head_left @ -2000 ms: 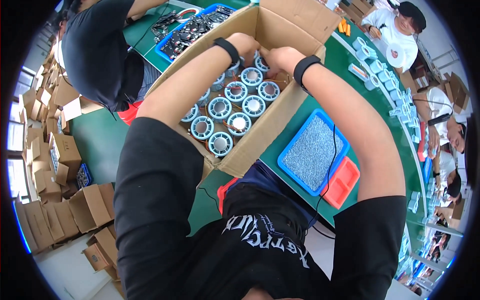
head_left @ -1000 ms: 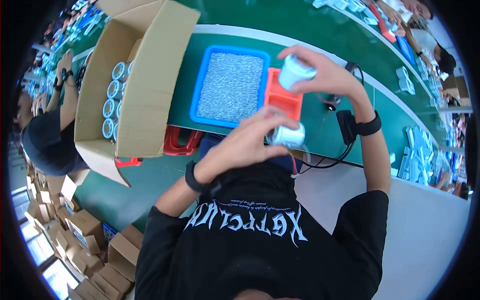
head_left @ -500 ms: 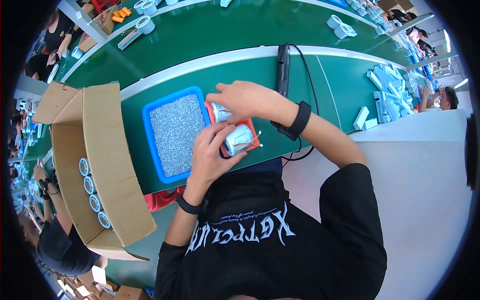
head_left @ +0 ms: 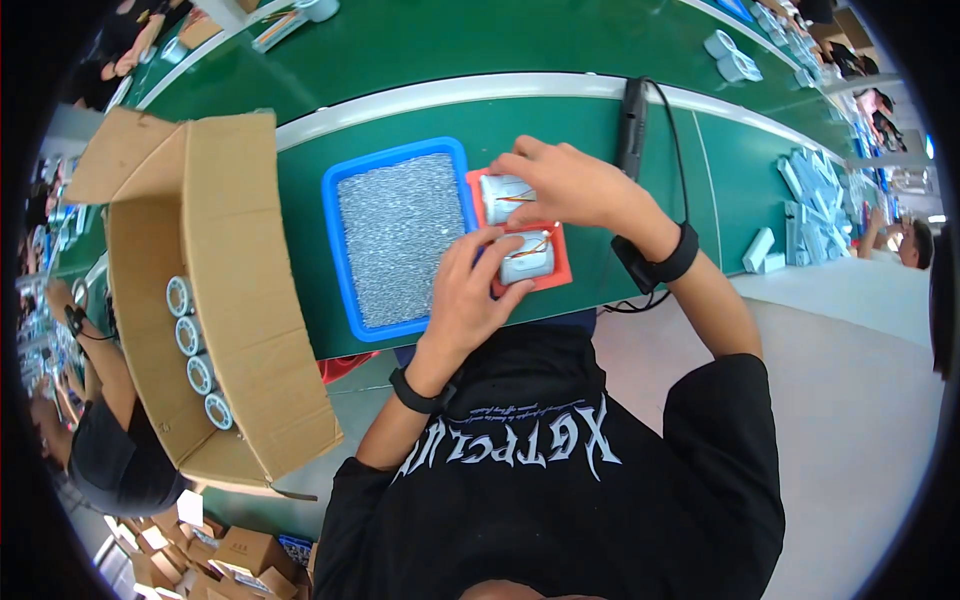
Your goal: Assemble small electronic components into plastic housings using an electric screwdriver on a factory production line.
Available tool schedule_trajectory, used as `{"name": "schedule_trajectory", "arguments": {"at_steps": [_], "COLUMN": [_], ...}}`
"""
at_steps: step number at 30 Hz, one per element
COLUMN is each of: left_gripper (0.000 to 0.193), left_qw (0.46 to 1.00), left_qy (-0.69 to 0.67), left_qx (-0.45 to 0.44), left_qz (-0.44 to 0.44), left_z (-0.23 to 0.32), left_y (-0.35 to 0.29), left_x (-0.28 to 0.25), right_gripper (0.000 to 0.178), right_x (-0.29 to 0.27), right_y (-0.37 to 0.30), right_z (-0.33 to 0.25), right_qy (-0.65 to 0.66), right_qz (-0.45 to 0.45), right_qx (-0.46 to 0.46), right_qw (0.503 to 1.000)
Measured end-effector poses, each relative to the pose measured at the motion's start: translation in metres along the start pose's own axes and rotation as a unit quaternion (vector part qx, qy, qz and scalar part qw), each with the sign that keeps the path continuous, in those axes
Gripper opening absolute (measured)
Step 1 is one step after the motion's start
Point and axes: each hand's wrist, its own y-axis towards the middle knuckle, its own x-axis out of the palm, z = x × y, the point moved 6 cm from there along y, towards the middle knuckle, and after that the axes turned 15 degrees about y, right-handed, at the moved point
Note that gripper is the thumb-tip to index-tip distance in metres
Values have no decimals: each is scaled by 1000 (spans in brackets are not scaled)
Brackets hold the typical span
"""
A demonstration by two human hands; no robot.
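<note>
Head view, the only one I have. My left hand (head_left: 470,295) sits just below the middle of the picture, fingers curled around the nearer white cylinder (head_left: 527,258), which lies on its side on the red tray (head_left: 556,275). My right hand (head_left: 565,185) is at about one o'clock from it, fingers bent down over the farther white cylinder (head_left: 503,197), also on that tray; thin orange wires run across both parts. Both grips look closed on the parts, though my fingertips hide how firmly.

At nine o'clock from the tray, touching its edge, lies the blue tray (head_left: 350,290) with a grey speckled filling. Farther out at nine o'clock stands the open cardboard box (head_left: 230,300), with a row of the same cylinders (head_left: 192,352) upright along its inner wall. A black hand tool (head_left: 632,130) with its cable lies at twelve o'clock from my right hand.

My judgement: two cylinders are out of the box and down on the red tray, and I have them steadied. Many remain in the box, so the bulk of the work looks undone.
</note>
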Motion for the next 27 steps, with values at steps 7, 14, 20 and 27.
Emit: {"name": "schedule_trajectory", "arguments": {"at_steps": [7, 14, 20, 27], "left_gripper": [50, 55, 55, 53], "left_qw": [998, 999, 999, 997], "left_qy": [-19, -18, -15, -54], "left_qx": [-46, -15, -18, -12], "left_qz": [-34, -42, -48, -50], "left_z": [-6, -6, -3, -5], "left_y": [2, -4, -2, 0], "left_x": [-1, 7, 0, 1], "right_gripper": [51, 64, 91, 84], "right_x": [-43, -222, -112, -105], "right_y": [9, -170, -338, -360], "right_z": [25, 372, 337, 341], "right_qy": [212, -151, -46, 159], "right_qz": [-27, 220, 97, 124], "right_qx": [4, 433, 725, 764], "right_qw": [977, 861, 681, 613]}}
